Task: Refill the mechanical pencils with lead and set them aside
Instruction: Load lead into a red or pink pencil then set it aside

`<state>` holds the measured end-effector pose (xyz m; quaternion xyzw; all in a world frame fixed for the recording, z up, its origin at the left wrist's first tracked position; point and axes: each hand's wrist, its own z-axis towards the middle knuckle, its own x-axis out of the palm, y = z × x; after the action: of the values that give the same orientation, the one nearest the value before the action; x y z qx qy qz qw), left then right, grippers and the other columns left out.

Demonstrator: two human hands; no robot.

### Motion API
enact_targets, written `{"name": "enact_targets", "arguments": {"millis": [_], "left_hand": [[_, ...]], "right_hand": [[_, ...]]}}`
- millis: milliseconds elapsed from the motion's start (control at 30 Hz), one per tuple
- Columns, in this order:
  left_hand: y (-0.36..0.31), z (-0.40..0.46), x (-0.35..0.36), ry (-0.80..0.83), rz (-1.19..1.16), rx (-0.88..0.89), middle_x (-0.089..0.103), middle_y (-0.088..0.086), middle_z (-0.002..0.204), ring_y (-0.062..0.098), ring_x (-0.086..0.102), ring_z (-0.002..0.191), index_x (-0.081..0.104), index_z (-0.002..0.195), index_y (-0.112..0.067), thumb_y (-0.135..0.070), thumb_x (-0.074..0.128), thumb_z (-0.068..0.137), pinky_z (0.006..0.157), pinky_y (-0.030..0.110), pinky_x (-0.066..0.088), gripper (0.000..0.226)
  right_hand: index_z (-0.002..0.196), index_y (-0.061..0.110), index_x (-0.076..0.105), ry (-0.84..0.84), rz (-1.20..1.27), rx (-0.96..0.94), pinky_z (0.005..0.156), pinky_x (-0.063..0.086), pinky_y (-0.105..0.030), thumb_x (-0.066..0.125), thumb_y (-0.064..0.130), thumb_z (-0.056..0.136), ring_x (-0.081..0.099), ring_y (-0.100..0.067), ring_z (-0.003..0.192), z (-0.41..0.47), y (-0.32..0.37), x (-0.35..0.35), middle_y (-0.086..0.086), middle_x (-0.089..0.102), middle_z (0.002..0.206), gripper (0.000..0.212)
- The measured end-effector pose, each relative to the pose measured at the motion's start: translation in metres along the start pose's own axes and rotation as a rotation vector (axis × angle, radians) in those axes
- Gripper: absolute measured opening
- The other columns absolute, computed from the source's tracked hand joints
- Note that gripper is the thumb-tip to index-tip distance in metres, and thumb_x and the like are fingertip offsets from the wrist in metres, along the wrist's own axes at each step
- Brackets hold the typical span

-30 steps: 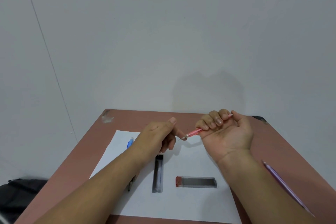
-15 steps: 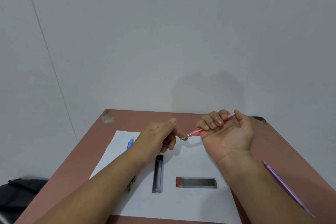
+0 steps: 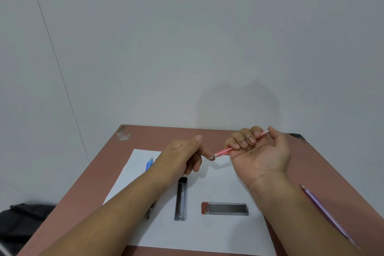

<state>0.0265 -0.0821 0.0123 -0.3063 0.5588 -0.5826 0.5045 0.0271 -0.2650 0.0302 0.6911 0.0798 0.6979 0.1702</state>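
- Above the white sheet [image 3: 218,233], near frame centre: right hand [image 3: 262,151] has its fingers [image 3: 243,141] curled round the pink pencil [image 3: 223,152], palm up, thumb at the cap end toward 1 o'clock, metal tip aimed toward 8 o'clock.
- Left hand [image 3: 180,157] sits at 9 o'clock of that tip, fingers bent in a narrow pinch right at the tip. Cannot tell if a lead is betw. them; too thin to see.
- Judgement: lead is being fed in at the tip, so refill of this pencil is mid-step.
- Handling, pink pencil: light, stiff plastic barrel, prob. smooth and a bit slippery. Best hold is mid-barrel w/ a full wrap, as now, leaving tip and cap free.
- Handling, lead: v. brittle, snaps under any side load. Pinch close to the entry point, push straight along the axis.
- On the sheet at 6 o'clock of the hands: black lead case [image 3: 180,198] lying lengthwise, and clear lead case w/ red end [image 3: 225,208] lying crosswise, well apart.
- Blue pencil [image 3: 149,164] lies at 9 o'clock, partly under the left forearm.
- Purple pencil [image 3: 324,212] lies on the bare tabletop [image 3: 324,164] at 4 o'clock, just beside the right forearm; looks set aside.
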Motion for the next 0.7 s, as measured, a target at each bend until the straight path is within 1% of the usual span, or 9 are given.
{"name": "enact_targets", "arguments": {"millis": [67, 133, 267, 367, 500, 567, 633, 700], "left_hand": [[-0.0008, 0.0, 0.0001, -0.001, -0.005, 0.0, 0.057, 0.005, 0.062, 0.018, 0.04, 0.056, 0.081, 0.083, -0.023, -0.054, 0.037, 0.096, 0.058, 0.03, 0.033, 0.056], [-0.0009, 0.0006, 0.0, -0.002, -0.015, -0.001, 0.057, 0.005, 0.062, 0.023, 0.041, 0.06, 0.081, 0.083, -0.022, -0.056, 0.037, 0.095, 0.058, 0.031, 0.033, 0.056], [-0.0005, 0.0011, 0.0, -0.002, -0.034, -0.008, 0.056, 0.005, 0.062, 0.025, 0.041, 0.062, 0.081, 0.084, -0.021, -0.056, 0.038, 0.095, 0.059, 0.033, 0.033, 0.056], [-0.0011, 0.0008, 0.0, -0.002, -0.034, -0.009, 0.056, 0.005, 0.061, 0.026, 0.041, 0.063, 0.081, 0.084, -0.021, -0.056, 0.038, 0.095, 0.058, 0.032, 0.032, 0.056], [-0.0021, 0.0005, 0.0003, -0.003, -0.025, -0.003, 0.057, 0.007, 0.063, 0.024, 0.04, 0.059, 0.08, 0.083, -0.021, -0.055, 0.04, 0.095, 0.06, 0.034, 0.032, 0.054], [-0.0023, 0.0005, 0.0001, 0.0, -0.012, 0.003, 0.057, 0.007, 0.064, 0.024, 0.041, 0.06, 0.08, 0.085, -0.02, -0.053, 0.042, 0.095, 0.06, 0.033, 0.032, 0.052], [-0.0019, 0.0005, -0.0007, 0.007, 0.012, 0.009, 0.056, 0.004, 0.063, 0.022, 0.041, 0.06, 0.079, 0.085, -0.021, -0.05, 0.045, 0.097, 0.058, 0.03, 0.033, 0.046], [-0.0007, 0.0003, -0.0011, 0.014, 0.042, 0.01, 0.056, 0.002, 0.063, 0.018, 0.041, 0.057, 0.079, 0.084, -0.023, -0.042, 0.05, 0.102, 0.057, 0.026, 0.034, 0.039]], "right_hand": [[0.059, 0.016, 0.04, 0.0, 0.006, 0.008, 0.053, 0.026, -0.028, 0.038, 0.038, 0.093, 0.027, -0.016, 0.052, 0.0003, -0.0002, -0.0005, 0.001, 0.029, 0.06, 0.041], [0.059, 0.016, 0.04, 0.002, 0.008, 0.01, 0.053, 0.026, -0.028, 0.038, 0.036, 0.092, 0.027, -0.016, 0.052, 0.0009, -0.0001, -0.0017, 0.001, 0.03, 0.06, 0.039], [0.06, 0.017, 0.04, 0.018, -0.012, -0.005, 0.053, 0.027, -0.028, 0.043, 0.028, 0.079, 0.027, -0.017, 0.052, 0.0011, 0.0004, -0.002, 0.001, 0.03, 0.061, 0.023], [0.06, 0.017, 0.039, 0.018, -0.018, -0.012, 0.052, 0.027, -0.028, 0.044, 0.028, 0.076, 0.026, -0.016, 0.052, 0.0014, 0.0003, -0.0026, 0.001, 0.029, 0.061, 0.02], [0.06, 0.017, 0.039, 0.015, -0.033, -0.018, 0.052, 0.027, -0.028, 0.044, 0.028, 0.076, 0.027, -0.016, 0.052, 0.0018, 0.0004, -0.0028, 0.001, 0.029, 0.061, 0.02], [0.06, 0.017, 0.039, 0.015, -0.035, -0.021, 0.052, 0.027, -0.028, 0.044, 0.028, 0.076, 0.027, -0.017, 0.052, 0.0024, 0.0005, -0.003, 0.001, 0.029, 0.061, 0.019], [0.06, 0.017, 0.038, 0.014, -0.034, -0.025, 0.052, 0.027, -0.028, 0.044, 0.028, 0.075, 0.027, -0.017, 0.051, 0.0028, 0.0007, -0.0029, 0.001, 0.029, 0.061, 0.019], [0.06, 0.017, 0.039, 0.012, -0.034, -0.027, 0.052, 0.027, -0.028, 0.044, 0.028, 0.076, 0.027, -0.017, 0.051, 0.003, 0.0008, -0.0028, 0.001, 0.029, 0.061, 0.02]]}}
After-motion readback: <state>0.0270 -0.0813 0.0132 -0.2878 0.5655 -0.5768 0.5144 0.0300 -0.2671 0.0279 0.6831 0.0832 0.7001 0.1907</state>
